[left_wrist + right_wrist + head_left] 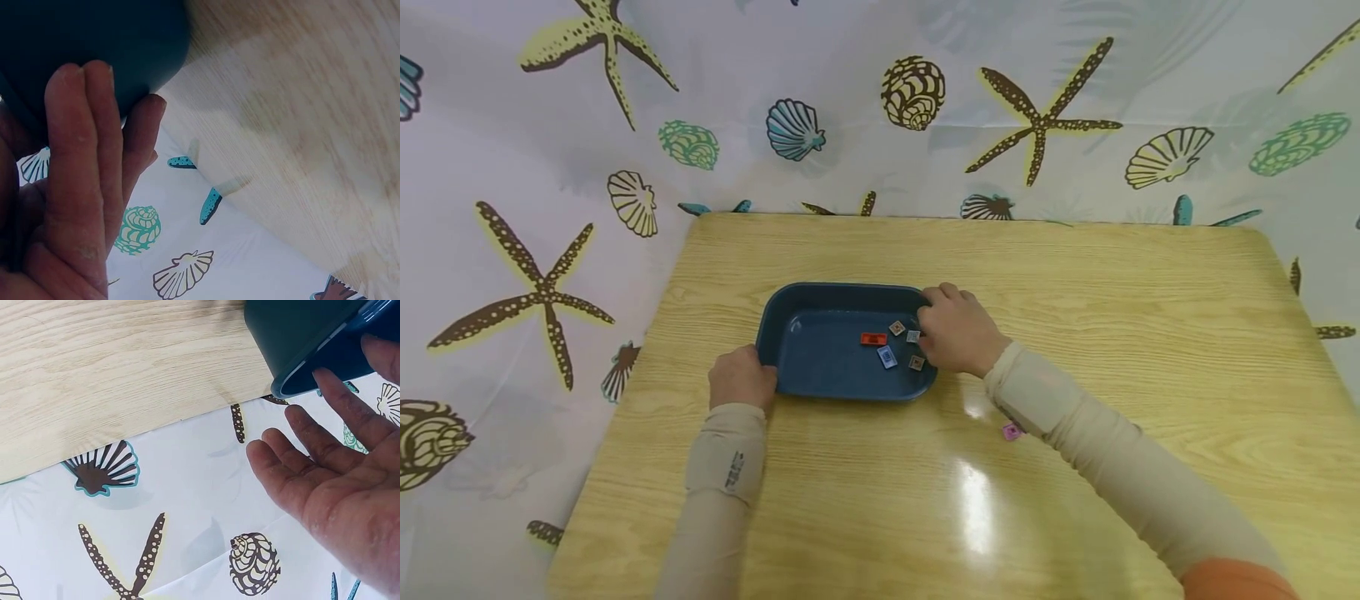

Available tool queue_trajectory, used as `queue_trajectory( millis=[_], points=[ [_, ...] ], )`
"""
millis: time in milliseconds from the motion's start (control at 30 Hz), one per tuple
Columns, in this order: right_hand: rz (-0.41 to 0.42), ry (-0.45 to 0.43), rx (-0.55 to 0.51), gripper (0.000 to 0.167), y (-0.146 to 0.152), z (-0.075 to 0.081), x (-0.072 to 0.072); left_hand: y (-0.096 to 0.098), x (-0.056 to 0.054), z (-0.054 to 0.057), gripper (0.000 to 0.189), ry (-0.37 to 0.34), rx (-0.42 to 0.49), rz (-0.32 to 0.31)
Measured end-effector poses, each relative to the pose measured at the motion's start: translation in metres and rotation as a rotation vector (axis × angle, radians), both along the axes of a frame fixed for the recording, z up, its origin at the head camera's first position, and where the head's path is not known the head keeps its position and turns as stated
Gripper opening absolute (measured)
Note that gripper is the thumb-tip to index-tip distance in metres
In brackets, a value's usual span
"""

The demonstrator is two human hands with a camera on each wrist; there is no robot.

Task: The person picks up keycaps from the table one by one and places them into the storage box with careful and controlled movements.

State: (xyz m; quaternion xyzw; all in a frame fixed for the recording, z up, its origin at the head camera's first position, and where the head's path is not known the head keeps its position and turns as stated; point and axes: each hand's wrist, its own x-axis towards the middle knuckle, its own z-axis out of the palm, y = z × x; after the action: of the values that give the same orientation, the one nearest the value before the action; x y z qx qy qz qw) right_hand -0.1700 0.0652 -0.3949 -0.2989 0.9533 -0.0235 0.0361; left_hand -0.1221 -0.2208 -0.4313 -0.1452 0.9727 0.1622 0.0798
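tray [775, 333]: dark blue, plain
table [1075, 275]: pale yellow wood grain, glossy
small tiles in tray [887, 357]: one red-orange, one blue with white, others brownish and grey
small piece [1011, 431] near the table's front edge: pink
backdrop cloth [850, 83]: white, printed with brown spotted starfish and teal, green and brown shells
sleeves [730, 458]: beige

a tray [790, 333] sits mid-bench [1075, 275], small tiles [887, 357] lying in its right half; one stray tile [1011, 431] lies on the bench to the tray's right, nearer the person.
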Motion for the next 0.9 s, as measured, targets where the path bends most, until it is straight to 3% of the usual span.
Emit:
queue_trajectory(
  millis=[400,900],
  points=[
    [-0.055,0.014,-0.012,0.026,0.018,0.003,0.002,0.002,0.000,0.000,0.025,0.006,0.025,0.034],
    [-0.117,-0.013,-0.027,0.020,0.066,-0.002,0.011,0.003,0.000,0.003,0.028,-0.030,0.018,0.029]
  ],
)
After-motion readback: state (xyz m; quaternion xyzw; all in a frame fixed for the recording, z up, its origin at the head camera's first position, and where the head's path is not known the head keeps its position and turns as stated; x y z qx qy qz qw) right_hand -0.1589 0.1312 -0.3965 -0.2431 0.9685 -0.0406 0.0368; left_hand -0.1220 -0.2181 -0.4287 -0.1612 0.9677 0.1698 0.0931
